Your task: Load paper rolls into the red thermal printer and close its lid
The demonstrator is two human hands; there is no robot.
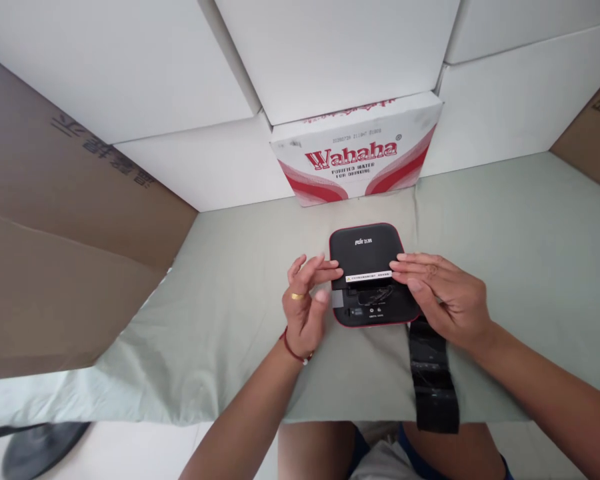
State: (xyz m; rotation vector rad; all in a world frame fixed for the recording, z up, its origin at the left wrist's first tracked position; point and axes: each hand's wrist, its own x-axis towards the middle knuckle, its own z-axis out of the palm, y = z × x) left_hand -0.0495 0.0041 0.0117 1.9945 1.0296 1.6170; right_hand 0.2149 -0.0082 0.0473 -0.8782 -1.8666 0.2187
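Note:
A black square device (367, 250) with a red edge and a white label strip lies flat on the pale green cloth (230, 320). My left hand (307, 300), with a gold ring and a red wrist cord, has its fingers stretched out and touches the device's left side. My right hand (443, 297) lies flat with fingers extended over the device's right side, fingertips near the label. Neither hand grips anything. A black strap-like piece (433, 380) runs from under my right hand over the table's front edge.
A red and white Wahaha water carton (360, 157) stands just behind the device among white boxes (180, 87). Brown cardboard (55, 253) walls the left side, more at the far right (593, 133). A dark round base (40, 447) sits on the floor at lower left.

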